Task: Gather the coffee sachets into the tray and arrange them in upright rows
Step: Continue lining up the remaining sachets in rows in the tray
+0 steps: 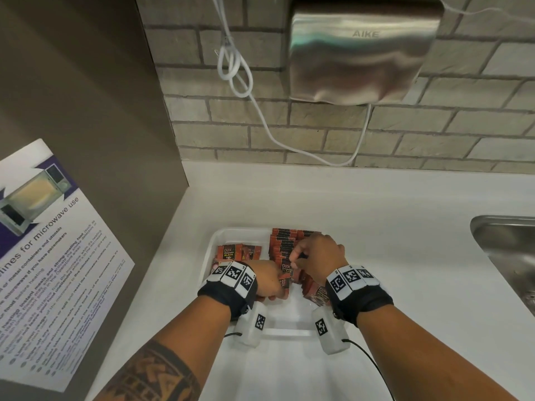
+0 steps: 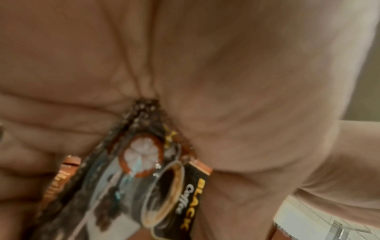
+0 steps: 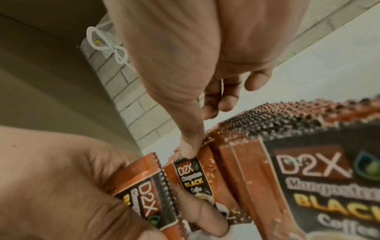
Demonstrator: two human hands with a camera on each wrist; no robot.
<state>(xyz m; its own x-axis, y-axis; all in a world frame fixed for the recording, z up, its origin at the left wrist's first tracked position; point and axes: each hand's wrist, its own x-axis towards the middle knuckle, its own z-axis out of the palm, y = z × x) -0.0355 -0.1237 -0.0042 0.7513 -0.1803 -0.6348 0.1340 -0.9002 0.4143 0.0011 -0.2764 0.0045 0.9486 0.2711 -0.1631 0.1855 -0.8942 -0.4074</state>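
At the far left a notice on microwave use point(image 1: 43, 256) hangs on the brown side panel, clear of the work. Next to it on the white counter point(image 1: 390, 241) sits the white tray point(image 1: 211, 247), and all the sachets in view already lie inside it, so gathering looks done and the arranging is the step in hand.

At the tray's left end a few loose sachets point(image 1: 230, 251) lie flat, face up. The left hand point(image 1: 267, 280) grips a small bundle of sachets point(image 2: 156, 186), its fingers curled round them; the left wrist view shows them fanned in the palm, one printed "BLACK Coffee". Just to its right, the right hand point(image 1: 317, 256) pinches the top edge of a single sachet point(image 3: 193, 177) between thumb and finger, right where the two hands meet, with its other fingers loosely bent above the upright row point(image 1: 285, 243) that stands along the tray's right side. Whether that sachet is coming off the bundle or is already in the row, I cannot tell.

The next move, as I judge it, calls for seating that sachet on end against the row and keeping the row from toppling, then feeding in the rest of the bundle and the flat ones.

Further right, a steel sink point(image 1: 506, 250) is let into the counter, well apart from the tray. On the brick wall above hang an AIKE hand dryer point(image 1: 362, 50) and its looped white cable point(image 1: 234, 70); neither obstructs. The only crowding is the two hands themselves.
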